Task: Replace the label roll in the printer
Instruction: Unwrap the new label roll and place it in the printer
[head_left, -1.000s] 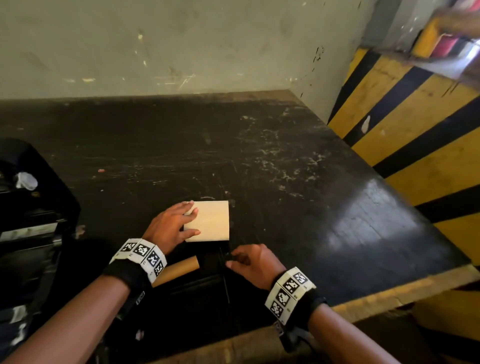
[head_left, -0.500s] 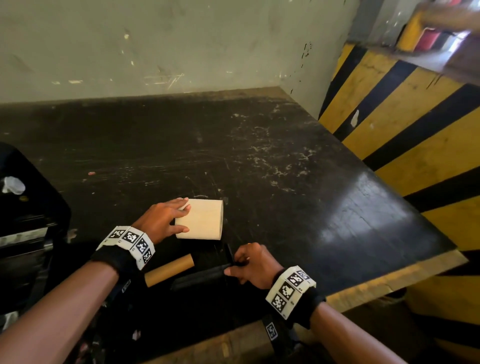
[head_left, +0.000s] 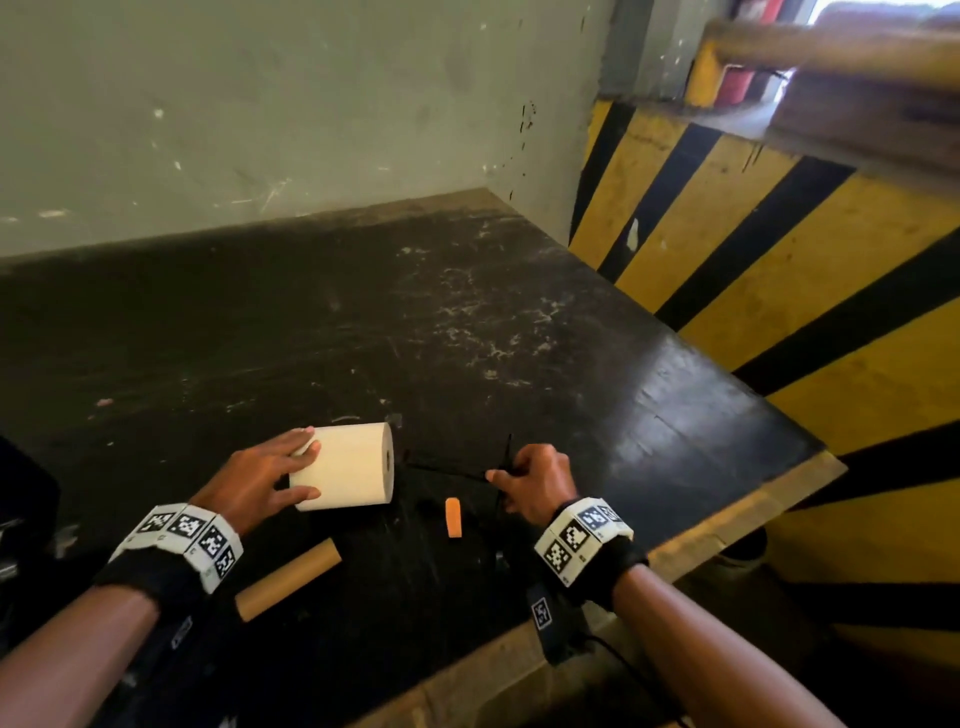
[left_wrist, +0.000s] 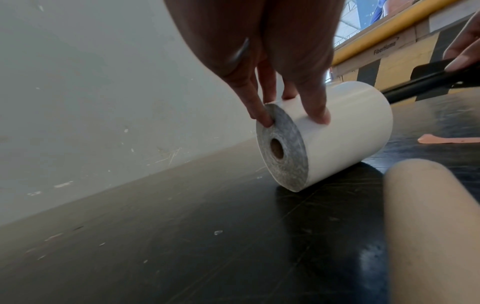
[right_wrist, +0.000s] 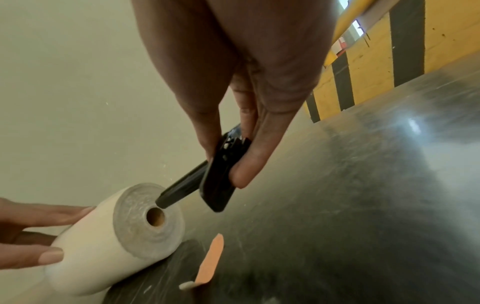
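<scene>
our left hand (head_left: 254, 480) curls its fingers round the label roll (head_left: 345, 470) lying on the table (head_left: 623, 415). our right hand (head_left: 537, 480) pinches a black spindle (right_wrist: 182, 192), tip near the roll's core; its shape is hard to read against the dark tabletop.

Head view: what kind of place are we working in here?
Probably a warehouse or industrial workshop: a scuffed black workbench, a yellow-and-black hazard-striped barrier beside it, and a scratched bare wall behind.
</scene>
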